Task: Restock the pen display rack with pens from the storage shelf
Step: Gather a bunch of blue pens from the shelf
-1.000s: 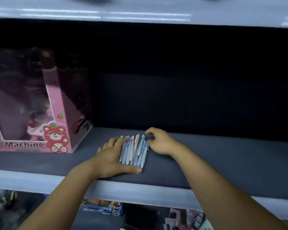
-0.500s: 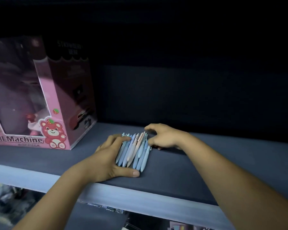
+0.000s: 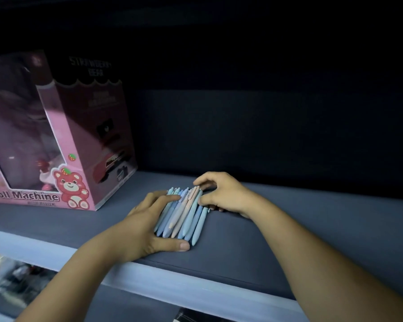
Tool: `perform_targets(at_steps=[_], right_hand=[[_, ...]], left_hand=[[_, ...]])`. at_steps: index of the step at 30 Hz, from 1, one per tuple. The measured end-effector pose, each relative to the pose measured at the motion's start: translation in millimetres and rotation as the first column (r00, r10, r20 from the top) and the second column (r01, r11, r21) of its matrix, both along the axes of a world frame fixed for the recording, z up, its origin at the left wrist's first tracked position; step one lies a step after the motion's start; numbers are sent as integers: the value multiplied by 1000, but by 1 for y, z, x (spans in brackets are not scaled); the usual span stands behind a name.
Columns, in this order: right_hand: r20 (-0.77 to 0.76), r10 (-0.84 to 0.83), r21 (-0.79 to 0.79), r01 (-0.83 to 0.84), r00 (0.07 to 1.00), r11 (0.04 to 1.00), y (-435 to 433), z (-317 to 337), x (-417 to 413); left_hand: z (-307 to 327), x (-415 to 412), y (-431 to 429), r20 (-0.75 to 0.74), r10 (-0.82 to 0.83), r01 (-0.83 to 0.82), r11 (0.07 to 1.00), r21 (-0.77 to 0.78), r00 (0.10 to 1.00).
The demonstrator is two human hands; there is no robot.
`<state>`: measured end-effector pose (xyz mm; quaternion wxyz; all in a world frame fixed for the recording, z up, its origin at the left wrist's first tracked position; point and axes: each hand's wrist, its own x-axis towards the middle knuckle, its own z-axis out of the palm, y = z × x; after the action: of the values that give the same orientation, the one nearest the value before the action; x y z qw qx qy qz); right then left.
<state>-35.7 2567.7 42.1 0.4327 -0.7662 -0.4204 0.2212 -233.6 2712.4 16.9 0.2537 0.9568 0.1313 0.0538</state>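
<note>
A bundle of several pastel pens (image 3: 184, 213), mostly blue with one peach, lies side by side on the dark storage shelf (image 3: 300, 240). My left hand (image 3: 140, 228) lies flat against the bundle's left side, fingers straight along the pens and thumb stretched across under their tips. My right hand (image 3: 226, 194) is at the pens' far ends, fingers curled over them and thumb pressed on the right-hand pens. The display rack is not in view.
A pink "Doll Machine" toy box (image 3: 56, 140) stands on the shelf to the left of my hands. The shelf's pale front edge (image 3: 172, 280) runs below my wrists, with blurred goods on a lower level. The shelf's back is dark.
The camera has moved closer and lower, so the upper shelf edge has left the view. Both hands stayed on the pens; the bundle is pushed a little tighter together.
</note>
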Motion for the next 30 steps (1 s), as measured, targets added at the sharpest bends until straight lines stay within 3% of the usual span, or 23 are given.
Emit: perform_targets(at_steps=[4, 7, 11, 14, 18, 23, 30], right_hand=[[120, 36, -97, -24, 992, 995, -5, 9, -4], [93, 23, -102, -14, 995, 995, -6, 11, -7], [-10, -103, -46, 102, 995, 994, -2, 6, -3], [-65, -161, -25, 160, 985, 987, -4, 6, -2], [-80, -209, -15, 208, 975, 978, -3, 4, -3], [-6, -216, -31, 216, 976, 976, -2, 4, -9], [-5, -259, -33, 258, 966, 966, -1, 5, -13]], left_hand=[[6, -1, -10, -61, 26, -26, 1000, -10, 998], [18, 3, -33, -68, 161, -164, 985, -48, 985], [33, 33, -65, -273, 394, -294, 892, 343, 877], [43, 58, -68, -315, 481, -351, 851, 390, 818], [53, 70, -60, -371, 490, -308, 837, 451, 788], [69, 71, -48, -392, 431, -242, 862, 446, 812], [61, 71, -31, -314, 434, -300, 869, 394, 845]])
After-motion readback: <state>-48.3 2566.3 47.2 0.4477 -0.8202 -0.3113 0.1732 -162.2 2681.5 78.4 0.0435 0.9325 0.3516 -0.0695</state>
